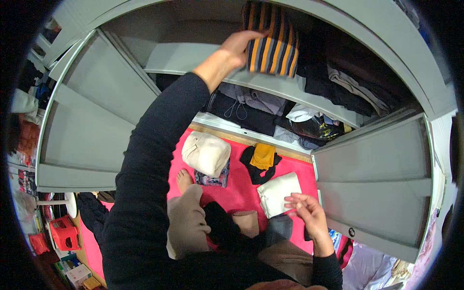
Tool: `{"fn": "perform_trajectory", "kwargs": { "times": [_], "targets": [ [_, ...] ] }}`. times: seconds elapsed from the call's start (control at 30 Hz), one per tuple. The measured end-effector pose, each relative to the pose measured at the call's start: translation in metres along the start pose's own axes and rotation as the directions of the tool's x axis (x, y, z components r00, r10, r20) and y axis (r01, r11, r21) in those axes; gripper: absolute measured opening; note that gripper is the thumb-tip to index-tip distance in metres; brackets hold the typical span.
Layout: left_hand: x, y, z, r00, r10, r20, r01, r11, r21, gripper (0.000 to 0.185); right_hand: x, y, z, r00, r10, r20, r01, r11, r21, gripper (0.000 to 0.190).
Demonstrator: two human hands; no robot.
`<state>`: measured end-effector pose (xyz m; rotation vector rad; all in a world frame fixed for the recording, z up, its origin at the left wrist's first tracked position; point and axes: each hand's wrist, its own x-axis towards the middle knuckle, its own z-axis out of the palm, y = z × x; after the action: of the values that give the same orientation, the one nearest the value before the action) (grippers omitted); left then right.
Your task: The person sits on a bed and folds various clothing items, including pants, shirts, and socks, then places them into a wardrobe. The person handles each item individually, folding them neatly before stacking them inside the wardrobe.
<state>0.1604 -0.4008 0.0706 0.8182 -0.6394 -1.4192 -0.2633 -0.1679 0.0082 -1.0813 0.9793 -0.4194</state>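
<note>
My left hand (pixel 241 45) grips a folded striped cloth (pixel 272 54), orange, grey and dark, at the front of the upper shelf (pixel 181 56) in a wardrobe. My right hand (pixel 307 214) hangs low with its fingers apart, over or beside a folded white garment (pixel 278 192) on the pink mat; I cannot tell whether it touches it. A folded cream garment (pixel 206 150) rests on a patterned cloth (pixel 222 175) near my bare foot. Between the cream and white garments, a mustard cloth (pixel 263 156) lies on a black one (pixel 250 166).
Grey wardrobe doors stand open at left (pixel 87 127) and right (pixel 373 177). Dark folded clothes (pixel 319 85) fill the upper shelf's right side, and more garments (pixel 250 112) lie on the lower level. A red plastic stool (pixel 64 232) is at far left. Lilac bedding (pixel 368 261) shows at lower right.
</note>
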Motion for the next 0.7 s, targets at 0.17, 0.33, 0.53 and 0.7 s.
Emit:
{"fn": "perform_trajectory", "kwargs": {
  "times": [0.17,0.33,0.53,0.7],
  "targets": [
    [0.098,-0.014,-0.022,0.917,0.288,0.276,-0.313,0.949,0.049,0.038,-0.006,0.004,-0.015,0.996,0.034,0.081,-0.035,0.999,0.017,0.031],
    [0.148,0.019,-0.074,0.822,0.305,0.481,-0.569,0.465,0.678,0.042,-0.012,0.009,-0.03,0.998,0.046,0.044,-0.047,0.998,0.029,0.031],
    [0.119,0.001,-0.091,0.982,0.185,-0.034,-0.165,0.933,0.32,0.048,-0.012,0.009,-0.032,0.994,0.082,0.078,-0.082,0.997,-0.007,0.031],
    [0.116,-0.004,-0.089,0.991,0.087,-0.098,-0.048,0.938,0.343,0.051,-0.01,0.006,-0.027,0.989,0.087,0.119,-0.084,0.996,-0.031,0.031]
  ]
}}
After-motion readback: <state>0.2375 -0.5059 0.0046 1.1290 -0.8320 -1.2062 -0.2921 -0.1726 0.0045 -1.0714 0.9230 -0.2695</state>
